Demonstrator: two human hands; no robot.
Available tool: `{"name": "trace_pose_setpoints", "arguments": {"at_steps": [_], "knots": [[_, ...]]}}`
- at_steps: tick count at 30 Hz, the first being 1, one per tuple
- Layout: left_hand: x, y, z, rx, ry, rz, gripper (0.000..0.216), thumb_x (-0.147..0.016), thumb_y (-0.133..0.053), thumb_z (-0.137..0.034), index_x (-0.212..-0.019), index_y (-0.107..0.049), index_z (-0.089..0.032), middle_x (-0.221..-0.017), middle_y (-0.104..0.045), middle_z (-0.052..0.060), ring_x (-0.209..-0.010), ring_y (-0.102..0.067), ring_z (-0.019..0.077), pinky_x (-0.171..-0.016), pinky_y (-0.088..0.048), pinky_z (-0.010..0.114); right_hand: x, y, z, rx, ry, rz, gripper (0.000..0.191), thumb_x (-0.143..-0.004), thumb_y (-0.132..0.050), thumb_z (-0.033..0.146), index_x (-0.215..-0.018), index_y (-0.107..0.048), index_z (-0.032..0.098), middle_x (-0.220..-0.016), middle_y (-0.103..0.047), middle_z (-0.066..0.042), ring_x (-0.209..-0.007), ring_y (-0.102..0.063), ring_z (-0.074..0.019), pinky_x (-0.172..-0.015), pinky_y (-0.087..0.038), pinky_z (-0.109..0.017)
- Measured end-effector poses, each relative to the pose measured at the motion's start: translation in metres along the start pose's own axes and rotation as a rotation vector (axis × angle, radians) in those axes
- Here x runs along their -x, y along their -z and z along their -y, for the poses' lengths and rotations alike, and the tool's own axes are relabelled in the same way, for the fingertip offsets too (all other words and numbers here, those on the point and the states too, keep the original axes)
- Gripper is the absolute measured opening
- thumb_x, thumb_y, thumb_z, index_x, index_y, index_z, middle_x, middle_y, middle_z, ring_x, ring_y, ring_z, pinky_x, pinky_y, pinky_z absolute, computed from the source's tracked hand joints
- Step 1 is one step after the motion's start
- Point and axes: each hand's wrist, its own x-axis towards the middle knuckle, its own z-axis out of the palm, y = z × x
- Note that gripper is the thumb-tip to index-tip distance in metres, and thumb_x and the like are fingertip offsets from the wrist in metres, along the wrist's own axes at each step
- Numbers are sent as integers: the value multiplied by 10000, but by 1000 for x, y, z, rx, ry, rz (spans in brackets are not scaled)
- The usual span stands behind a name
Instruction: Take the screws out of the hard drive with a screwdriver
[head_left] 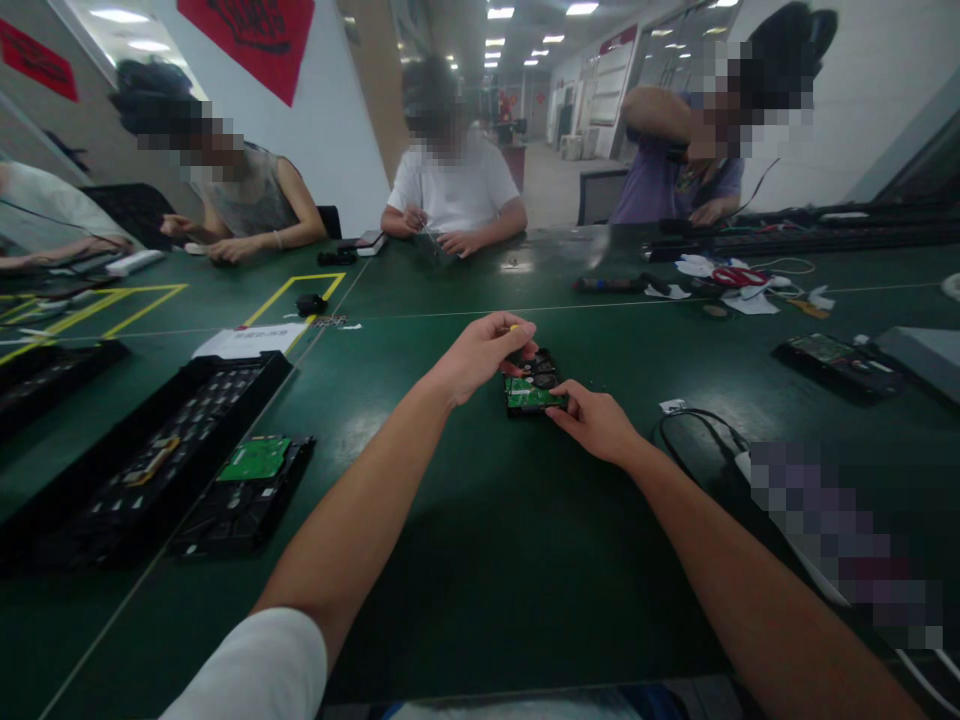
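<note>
A small black hard drive with a green circuit board (531,385) lies on the dark green table (480,520) in front of me. My left hand (480,352) hovers over its far end, fingers pinched around a small tool with a yellow tip (514,327). My right hand (596,420) rests at the drive's near right corner, fingers closed on its edge and steadying it.
Black trays (150,450) and another drive with a green board (251,485) lie to my left. A black cable (694,440) and more drives (832,360) sit to the right. Three people work at the far side of the table.
</note>
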Motion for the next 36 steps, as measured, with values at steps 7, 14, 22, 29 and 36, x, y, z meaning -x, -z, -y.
{"name": "trace_pose_setpoints", "arguments": {"at_steps": [7,14,22,29,36], "knots": [[1,1,-2,9,36,-52,252,-945,-693,-393,-989,-587,-170,-962,-737,112,-883,-703,200,-683,-557,292,0,0,-1,2,22,2,283,-1014,-631,405,-1248,-609,248,-795,-695,18,-677,-626,-169,-605,-357,-295],[2,1,-7,-10,21,-32,257,-887,-729,-408,-913,-687,-156,-988,-671,80,-878,-630,171,-646,-545,254,1,-1,-2,-4,20,11,291,-1024,-620,406,-1269,-599,251,-783,-684,28,-669,-624,-164,-611,-373,-290],[3,0,-8,11,66,-42,248,-873,-740,-380,-979,-657,-172,-935,-693,81,-852,-661,188,-634,-569,274,0,-2,-3,26,19,-5,285,-1018,-631,403,-1259,-600,254,-800,-696,17,-681,-626,-169,-611,-356,-289],[4,1,-7,91,40,-21,182,-866,-712,-327,-929,-662,-164,-967,-702,94,-936,-676,215,-727,-631,350,0,-3,-5,16,26,-3,292,-1018,-628,421,-1263,-606,264,-825,-707,10,-692,-628,-170,-610,-355,-286],[0,6,-6,92,29,-2,211,-891,-659,-326,-1014,-731,-171,-936,-686,90,-939,-669,221,-718,-632,338,0,-2,-4,14,14,14,312,-1024,-616,436,-1281,-602,260,-835,-707,8,-708,-634,-173,-618,-371,-291]]}}
